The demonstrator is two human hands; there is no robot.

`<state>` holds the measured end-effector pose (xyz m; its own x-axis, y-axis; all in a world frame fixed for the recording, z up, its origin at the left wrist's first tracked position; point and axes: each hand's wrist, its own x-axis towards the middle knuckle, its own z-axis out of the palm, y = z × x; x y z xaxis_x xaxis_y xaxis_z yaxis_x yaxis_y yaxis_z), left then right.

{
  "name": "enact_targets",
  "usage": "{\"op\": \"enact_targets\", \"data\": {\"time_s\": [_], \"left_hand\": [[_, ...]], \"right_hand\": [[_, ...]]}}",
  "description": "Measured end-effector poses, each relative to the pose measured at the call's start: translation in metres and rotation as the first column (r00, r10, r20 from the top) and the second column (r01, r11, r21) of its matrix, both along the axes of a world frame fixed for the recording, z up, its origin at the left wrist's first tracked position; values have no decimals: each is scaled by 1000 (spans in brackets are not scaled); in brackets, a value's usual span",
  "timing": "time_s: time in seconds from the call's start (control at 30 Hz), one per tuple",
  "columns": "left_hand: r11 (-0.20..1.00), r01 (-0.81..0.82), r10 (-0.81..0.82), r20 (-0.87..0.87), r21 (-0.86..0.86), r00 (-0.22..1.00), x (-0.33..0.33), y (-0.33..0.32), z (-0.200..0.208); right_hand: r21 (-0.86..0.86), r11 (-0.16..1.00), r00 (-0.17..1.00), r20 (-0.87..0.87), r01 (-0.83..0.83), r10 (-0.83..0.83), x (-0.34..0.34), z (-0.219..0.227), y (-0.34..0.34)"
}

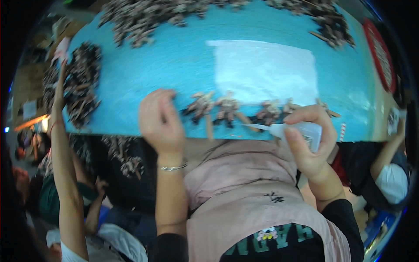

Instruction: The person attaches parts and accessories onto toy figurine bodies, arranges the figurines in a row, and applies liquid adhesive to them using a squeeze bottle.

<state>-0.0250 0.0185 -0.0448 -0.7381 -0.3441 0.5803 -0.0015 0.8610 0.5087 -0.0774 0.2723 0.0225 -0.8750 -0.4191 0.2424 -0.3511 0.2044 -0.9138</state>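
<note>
A small white squeeze bottle with a long thin nozzle lies in my right hand, whose fingers are wrapped round it. Its nozzle points left, low over a row of small grey-and-black figures, each of them knobbly and some with a flat wooden stick. One such figure is near the nozzle tip, and another figure lies closer to my left hand. That hand is closed at the left end of the row, apart from the figures. Its fingertips are turned away, so anything inside them is hidden.
The blue tabletop carries a white sheet beyond the row. Heaps of similar pieces line its far side, with another heap at left. A co-worker's arm reaches along the left. A red oval object stands at right.
</note>
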Motion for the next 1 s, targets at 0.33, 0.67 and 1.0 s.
{"op": "enact_targets", "data": {"time_s": [0.33,0.67,1.0], "left_hand": [[1000,3,-4,33,20,999,-1,5,3],[999,-30,30,-2,25,1000,-4,9,3],[998,-35,35,8,49,999,-4,8,3]], "right_hand": [[-13,988,986,69,155,-154,3,6,53],[24,998,989,136,64,-67,1,3,49],[9,1000,995,97,14,-15,-2,-1,48]]}}
